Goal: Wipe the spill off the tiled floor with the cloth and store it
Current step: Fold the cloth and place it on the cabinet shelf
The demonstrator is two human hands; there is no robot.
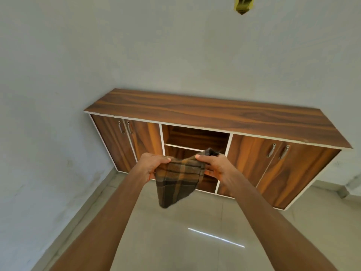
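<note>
A brown and orange checked cloth [178,178] hangs in the air in front of me, stretched between both hands. My left hand [153,164] grips its left edge and my right hand [213,165] grips its right edge, with a dark corner sticking up past the right thumb. The lower corner of the cloth dangles toward the pale tiled floor [175,241]. No spill shows on the tiles in view. Behind the cloth stands a low wooden cabinet [214,112] with an open middle compartment [195,136] divided by a shelf.
The cabinet has closed double doors on the left [127,141] and on the right [277,165], each with metal handles. It stands against a pale grey wall [175,45]. A wall runs along my left side. A bright light streak reflects on the floor tiles.
</note>
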